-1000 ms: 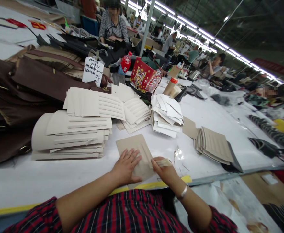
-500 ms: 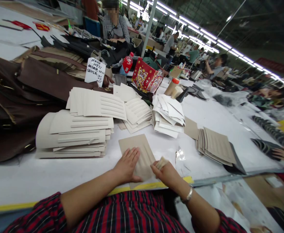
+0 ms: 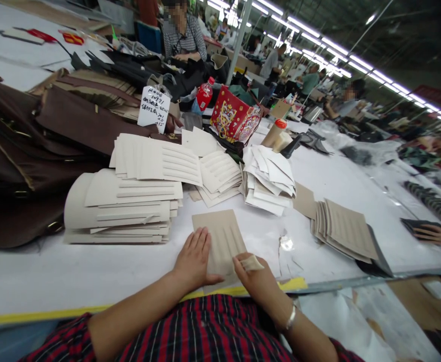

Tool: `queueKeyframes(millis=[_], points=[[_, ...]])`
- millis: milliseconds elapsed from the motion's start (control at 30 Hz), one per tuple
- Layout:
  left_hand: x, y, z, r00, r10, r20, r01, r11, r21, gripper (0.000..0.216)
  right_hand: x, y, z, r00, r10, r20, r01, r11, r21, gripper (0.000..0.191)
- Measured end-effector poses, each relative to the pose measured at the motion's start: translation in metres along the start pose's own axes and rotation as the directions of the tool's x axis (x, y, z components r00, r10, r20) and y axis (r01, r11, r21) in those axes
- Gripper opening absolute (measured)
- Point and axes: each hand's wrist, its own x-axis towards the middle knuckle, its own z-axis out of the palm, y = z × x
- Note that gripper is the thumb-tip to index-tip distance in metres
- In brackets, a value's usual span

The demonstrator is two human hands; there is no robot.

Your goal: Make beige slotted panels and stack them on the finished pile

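Left hand lay flat, fingers together, pinning the beige card-slot panel at the table's near edge. Right hand pinched a small beige strip. Panel looked thin and floppy, so probably one to lift by its edges.

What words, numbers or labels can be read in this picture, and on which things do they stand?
White card by the brown leather: handwritten lines, too blurred to quote.
Red bottle: label too small to read.
Red patterned bag: ornament only, no words seen.
Beige panel under the left hand, beige strip in the right hand: no text.
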Motion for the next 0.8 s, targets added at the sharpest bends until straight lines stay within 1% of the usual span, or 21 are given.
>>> queueKeyframes(millis=[33,67,133,200,267,300,367,467,500,533,567,600,667,700,733,767,800], points=[[0.001,0.0,-0.002,1.0,0.002,0.02,-0.002,1.0,-0.005,0.115,-0.007,0.001,0.0,1.0,0.012,0.014,-0.013,1.0,0.008,0.027],[0.003,-0.001,-0.004,0.999,0.007,0.044,-0.007,1.0,-0.011,0.115,-0.007,0.001,0.001,1.0,0.017,0.008,-0.017,1.0,0.014,0.027],[0.005,-0.003,-0.011,0.994,0.033,0.105,-0.031,0.999,-0.022,0.114,0.016,0.0,0.007,0.998,0.017,-0.058,-0.016,1.0,0.023,0.028],[0.007,-0.005,-0.016,0.986,0.067,0.155,-0.063,0.998,-0.027,0.114,0.051,-0.001,0.014,0.991,0.019,-0.131,-0.015,0.999,0.034,0.029],[0.007,-0.008,-0.017,0.984,0.084,0.159,-0.081,0.996,-0.021,0.115,0.073,-0.002,0.015,0.991,0.034,-0.128,-0.028,0.998,0.052,0.03],[0.006,-0.008,-0.016,0.986,0.082,0.146,-0.081,0.997,-0.014,0.115,0.073,-0.002,0.013,0.994,0.034,-0.099,-0.028,0.998,0.062,0.031],[0.005,-0.009,-0.012,0.991,0.073,0.114,-0.073,0.997,-0.008,0.116,0.051,-0.003,0.006,0.999,0.033,-0.009,-0.032,0.995,0.093,0.03],[0.003,-0.008,-0.007,0.994,0.057,0.09,-0.056,0.998,-0.014,0.116,0.001,-0.005,-0.003,0.985,0.053,0.164,-0.087,0.975,0.206,0.033],[0.003,-0.008,-0.006,0.995,0.048,0.085,-0.046,0.999,-0.017,0.116,-0.008,-0.006,-0.002,0.98,0.064,0.188,-0.111,0.962,0.249,0.034],[0.003,-0.007,-0.007,0.996,0.038,0.08,-0.037,0.999,-0.019,0.116,-0.009,-0.008,0.0,0.981,0.07,0.183,-0.12,0.953,0.277,0.034],[0.003,-0.007,-0.007,0.997,0.03,0.077,-0.029,0.999,-0.019,0.116,-0.004,-0.009,0.003,0.987,0.069,0.145,-0.107,0.955,0.278,0.033],[0.003,-0.007,-0.009,0.997,0.026,0.079,-0.024,1.0,-0.018,0.116,0.009,-0.011,0.008,0.995,0.065,0.081,-0.084,0.964,0.253,0.032],[0.003,-0.009,-0.012,0.995,0.037,0.096,-0.035,0.999,-0.019,0.117,0.045,-0.014,0.018,0.998,0.043,-0.045,-0.035,0.985,0.168,0.029],[0.003,-0.011,-0.014,0.993,0.053,0.109,-0.05,0.998,-0.024,0.117,0.062,-0.015,0.022,0.996,0.026,-0.087,-0.015,0.992,0.127,0.028],[0.003,-0.014,-0.015,0.99,0.072,0.123,-0.068,0.997,-0.032,0.118,0.075,-0.017,0.024,0.993,0.014,-0.114,-0.003,0.995,0.096,0.028],[0.003,-0.017,-0.017,0.987,0.089,0.137,-0.084,0.996,-0.042,0.119,0.081,-0.018,0.025,0.992,0.006,-0.124,0.003,0.997,0.075,0.028],[0.003,-0.02,-0.018,0.984,0.1,0.148,-0.094,0.994,-0.051,0.12,0.079,-0.019,0.024,0.993,0.001,-0.116,0.006,0.998,0.057,0.028]])
